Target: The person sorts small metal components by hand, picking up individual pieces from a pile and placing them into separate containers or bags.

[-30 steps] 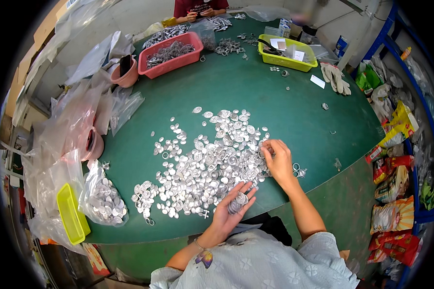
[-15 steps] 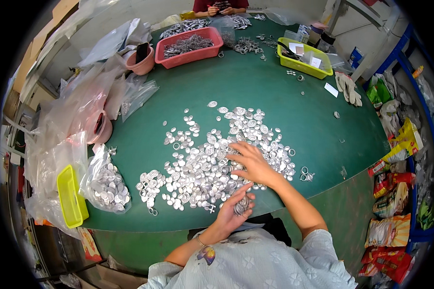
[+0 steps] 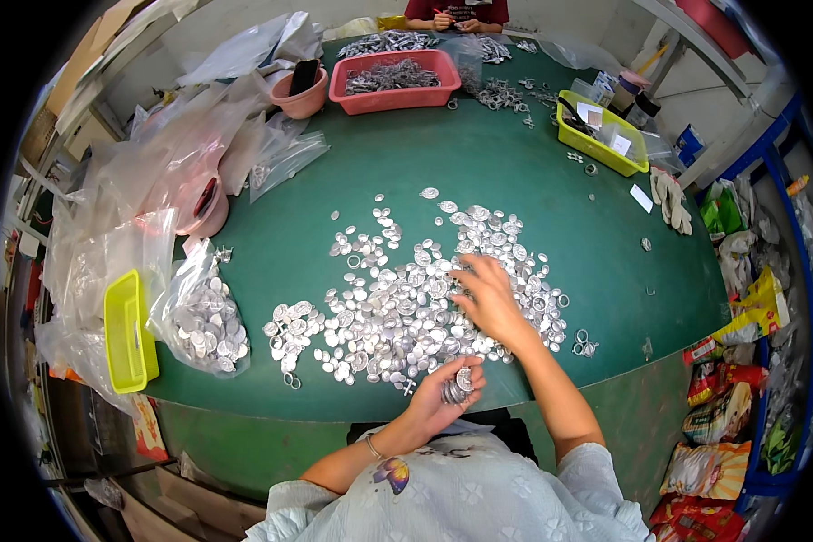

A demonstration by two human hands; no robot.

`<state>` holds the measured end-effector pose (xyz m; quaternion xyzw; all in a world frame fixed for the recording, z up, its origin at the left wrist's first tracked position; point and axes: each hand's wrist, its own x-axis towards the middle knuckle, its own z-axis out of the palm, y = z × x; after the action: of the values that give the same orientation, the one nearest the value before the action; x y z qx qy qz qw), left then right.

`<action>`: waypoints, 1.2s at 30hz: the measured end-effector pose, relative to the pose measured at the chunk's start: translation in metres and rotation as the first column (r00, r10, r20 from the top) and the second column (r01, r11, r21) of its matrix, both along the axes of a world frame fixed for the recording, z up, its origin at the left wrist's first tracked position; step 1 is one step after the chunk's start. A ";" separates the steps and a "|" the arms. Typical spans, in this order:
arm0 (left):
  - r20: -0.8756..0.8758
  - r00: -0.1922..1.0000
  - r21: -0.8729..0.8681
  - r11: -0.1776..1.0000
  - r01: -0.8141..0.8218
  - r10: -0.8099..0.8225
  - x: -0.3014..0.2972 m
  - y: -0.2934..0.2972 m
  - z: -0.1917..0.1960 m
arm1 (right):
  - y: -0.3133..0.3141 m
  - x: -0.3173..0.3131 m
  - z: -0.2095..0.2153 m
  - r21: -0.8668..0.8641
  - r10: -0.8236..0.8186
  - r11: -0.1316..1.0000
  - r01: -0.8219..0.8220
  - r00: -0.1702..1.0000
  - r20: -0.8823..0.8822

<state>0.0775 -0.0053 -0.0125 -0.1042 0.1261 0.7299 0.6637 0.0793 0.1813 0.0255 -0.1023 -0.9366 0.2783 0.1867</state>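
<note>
A wide heap of small silver oval medallions [image 3: 379, 325] lies on the green table near me. My left hand [image 3: 432, 408] is at the table's near edge, its fingers curled around a small stack of larger silver medallions [image 3: 458, 387]. Over the right part of the heap is my right hand [image 3: 491, 305], palm down with fingers apart and bent a little, the tips at the medallions. I see no piece held in it; the underside of its fingers is hidden. A small silver cross [image 3: 409, 387] lies at the heap's near edge.
A clear bag of medallions [image 3: 210, 330] and a yellow-green tray [image 3: 128, 334] stand at the left. Farther back are a pink basin [image 3: 396, 102] of metal parts, a yellow basket [image 3: 605, 152] and gloves [image 3: 671, 203]. Another person's hands [image 3: 456, 22] work at the far edge.
The view has shifted, so the table sits slightly differently in the picture. My left hand has turned a little, showing more of the medallion stack. My right hand stays over the heap.
</note>
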 end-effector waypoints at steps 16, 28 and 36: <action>-0.198 0.954 -0.184 0.947 -0.263 0.226 -0.013 -0.009 0.010 | 0.003 -0.024 -0.002 -0.111 -0.007 0.994 0.009 1.000 0.018; -0.256 0.950 -0.208 0.950 -0.234 0.178 -0.016 -0.013 0.037 | -0.009 -0.039 -0.012 -0.045 -0.067 0.997 0.069 0.997 0.045; -0.149 0.931 -0.176 0.917 -0.357 0.334 -0.019 -0.009 0.031 | -0.001 -0.007 0.014 -0.774 0.051 0.633 -0.020 0.999 0.016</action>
<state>0.0586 -0.0146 0.0182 -0.1482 0.2167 0.8242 0.5018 0.0728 0.1798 0.0390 -0.1587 -0.7327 0.6538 0.1025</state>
